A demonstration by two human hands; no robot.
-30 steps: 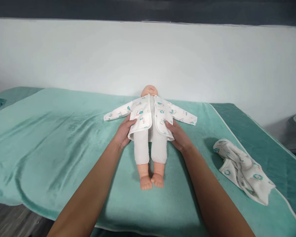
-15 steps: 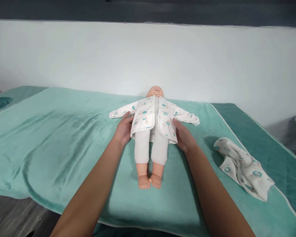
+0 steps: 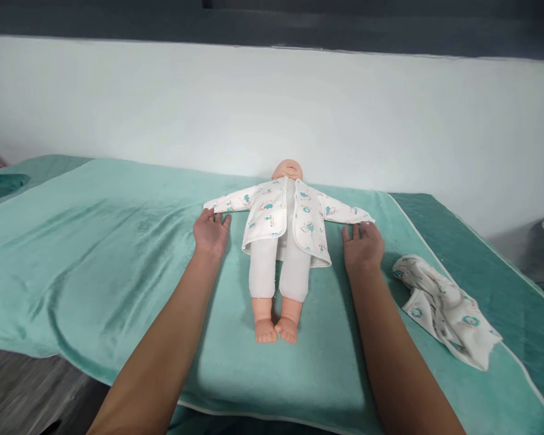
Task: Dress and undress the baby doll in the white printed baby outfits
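A baby doll (image 3: 263,269) lies on its back, head toward the wall and bare feet toward me. It wears a white patterned jacket (image 3: 266,211), unfastened down the front, with both sleeves stretched out sideways. My left hand (image 3: 211,232) is open, palm up, its fingertips at the end of the sleeve on the left. On the other side my right hand (image 3: 363,246) also lies open with the palm up, fingertips at the end of the right-hand sleeve. Whether the fingertips press on the cloth cannot be told.
A crumpled white patterned garment (image 3: 448,311) lies to the right of the doll. Beneath everything is a light green blanket (image 3: 118,241) with folds on the left. A white wall (image 3: 272,109) rises behind the doll's head.
Both hands have moved outward from the jacket's sides to the sleeve ends and turned palm up. The right-hand sleeve reaches slightly farther out.
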